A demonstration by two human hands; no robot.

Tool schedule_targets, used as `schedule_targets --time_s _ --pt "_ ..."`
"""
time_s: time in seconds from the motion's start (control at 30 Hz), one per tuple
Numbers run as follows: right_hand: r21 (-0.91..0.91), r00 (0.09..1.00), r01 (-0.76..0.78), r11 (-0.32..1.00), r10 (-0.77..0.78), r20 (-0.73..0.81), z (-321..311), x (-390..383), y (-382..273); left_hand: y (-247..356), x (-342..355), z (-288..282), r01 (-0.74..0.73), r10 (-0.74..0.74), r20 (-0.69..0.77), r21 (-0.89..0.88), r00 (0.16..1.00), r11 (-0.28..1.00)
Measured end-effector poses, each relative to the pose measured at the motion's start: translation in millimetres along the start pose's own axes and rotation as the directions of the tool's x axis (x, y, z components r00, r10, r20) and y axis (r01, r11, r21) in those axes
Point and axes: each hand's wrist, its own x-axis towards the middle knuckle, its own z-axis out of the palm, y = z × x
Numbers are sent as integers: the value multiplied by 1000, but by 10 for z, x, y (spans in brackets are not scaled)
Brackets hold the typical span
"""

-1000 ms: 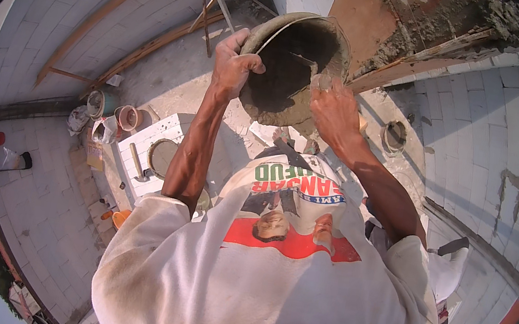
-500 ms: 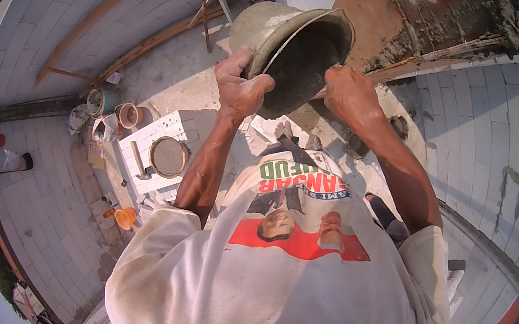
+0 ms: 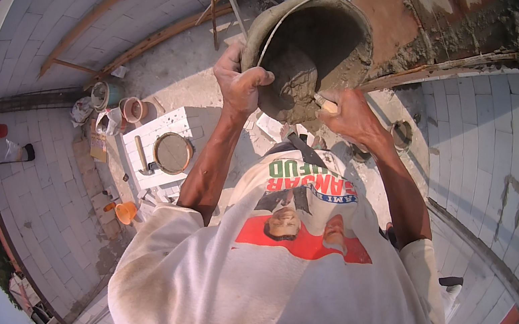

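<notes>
A grey, mortar-stained bucket [image 3: 329, 22] is held up in front of me, tilted so its mouth faces me. Wet grey mortar [image 3: 348, 73] lies along its lower inside. My left hand [image 3: 239, 83] is closed on the bucket's left rim, thumb over the edge and fingers outside. In my right hand [image 3: 353, 117] is the pale handle of a trowel [image 3: 328, 104], gripped at the lower right of the bucket's mouth. The trowel's blade reaches into the bucket and is coated with mortar, so its outline is hard to make out.
Beyond the bucket at upper right is a mortar-smeared board [image 3: 389, 30] with a wooden edge. Below left, a hammer [image 3: 142, 153] and a round mortar-filled container [image 3: 172, 153] rest on white blocks. Several buckets [image 3: 105, 97] stand farther left. Pale block walls [image 3: 489, 124] rise around the floor.
The bucket has tipped so its mouth turns toward me, showing the mortar inside. My right hand has come down slightly, and the trowel's handle and blade now show.
</notes>
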Motion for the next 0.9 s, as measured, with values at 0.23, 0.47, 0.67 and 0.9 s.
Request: schedule_targets --time_s 0.23,0.47,0.67,0.9 --pt "72 999 34 997 -36 21 -179 -249 -349 -31 -3 5 59 -100 -149 -260 984 964" --pt "17 1000 -14 1000 14 24 -799 -651 -994 15 12 -163 54 -150 -120 -577 981 815" --pt "65 996 88 994 -89 25 -1931 -1144 -1933 -92 11 -292 101 -210 -193 -459 959 883" --pt "498 945 326 803 -263 -195 -3135 -1599 -1893 -185 -26 -174 190 -285 -173 -424 943 885"
